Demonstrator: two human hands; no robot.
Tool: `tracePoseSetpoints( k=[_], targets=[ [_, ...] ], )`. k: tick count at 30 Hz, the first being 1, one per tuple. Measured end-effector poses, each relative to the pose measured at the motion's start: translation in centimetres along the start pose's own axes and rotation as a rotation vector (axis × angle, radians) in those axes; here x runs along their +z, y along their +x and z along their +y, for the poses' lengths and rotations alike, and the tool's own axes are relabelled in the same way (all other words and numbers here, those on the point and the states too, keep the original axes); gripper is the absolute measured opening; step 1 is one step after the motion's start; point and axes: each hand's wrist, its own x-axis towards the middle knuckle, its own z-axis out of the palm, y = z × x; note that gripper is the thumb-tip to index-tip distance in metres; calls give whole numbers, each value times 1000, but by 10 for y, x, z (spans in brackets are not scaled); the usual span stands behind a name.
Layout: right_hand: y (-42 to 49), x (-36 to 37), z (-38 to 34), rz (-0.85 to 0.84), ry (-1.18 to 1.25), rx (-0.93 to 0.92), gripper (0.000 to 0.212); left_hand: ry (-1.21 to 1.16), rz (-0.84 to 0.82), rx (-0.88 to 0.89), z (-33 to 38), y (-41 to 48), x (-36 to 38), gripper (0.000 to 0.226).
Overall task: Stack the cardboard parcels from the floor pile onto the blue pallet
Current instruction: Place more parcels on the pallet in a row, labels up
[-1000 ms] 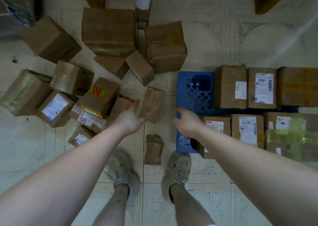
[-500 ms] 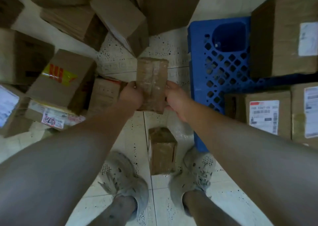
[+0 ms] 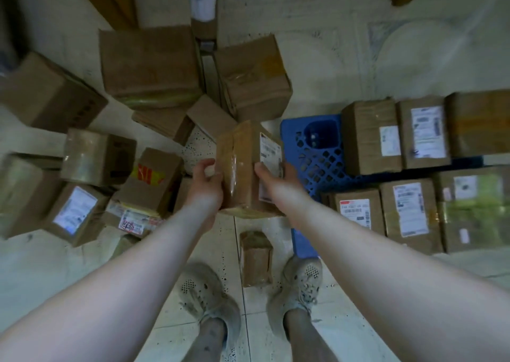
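Head view, held parcel: a tape-wrapped cardboard parcel (image 3: 245, 168) was up off the floor, between the floor pile (image 3: 149, 63) and the blue pallet (image 3: 314, 152), just left of the pallet's edge.
Slip risk: the glossy tape looked slick, and only side pressure carried the parcel, so a slackened squeeze could have dropped it.
Left hand: the left hand (image 3: 205, 182) was curled against the parcel's left face, grasping it.
Right hand: the right hand (image 3: 276, 179) clasped the labelled right side, thumb lying on the upper face.
Pallet: bare lattice showed at its near left corner; stacked parcels (image 3: 369, 135) filled the rest, so a careless placement could have nudged a neighbour or overhung the rim.
Trip risk: a small parcel (image 3: 255, 258) lay on the tiled floor between the shoes (image 3: 209, 301), likely to catch a foot on a sideways step.
Pile: many parcels were still waiting, tumbled at odd angles.
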Motion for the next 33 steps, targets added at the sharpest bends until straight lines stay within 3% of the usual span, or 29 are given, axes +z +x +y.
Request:
tracePoseSetpoints(
  k=[3,7,9,14,23,30,33],
  targets=[
    [-24,-12,-22,-41,-53,-100,68,55,-52,68,21,-15,-11,23],
    [-54,-25,-35,-17,-194,-240,71,59,-170,5,46,-37,-18,59],
    [-65,-36,-33,8,-273,-281,75,120,-241,-6,58,-50,-15,66],
    [-76,-81,-25,6,-442,-312,84,149,-271,3,73,-65,23,60],
    [-32,-201,-19,-203,-764,-396,101,-21,-228,-58,74,-83,140,48],
    [19,-223,-17,-124,-1130,-493,101,-38,-260,-87,71,-56,190,24],
    [55,-215,-2,-77,-1205,-473,98,-10,-272,-90,62,-20,205,28]
  ],
)
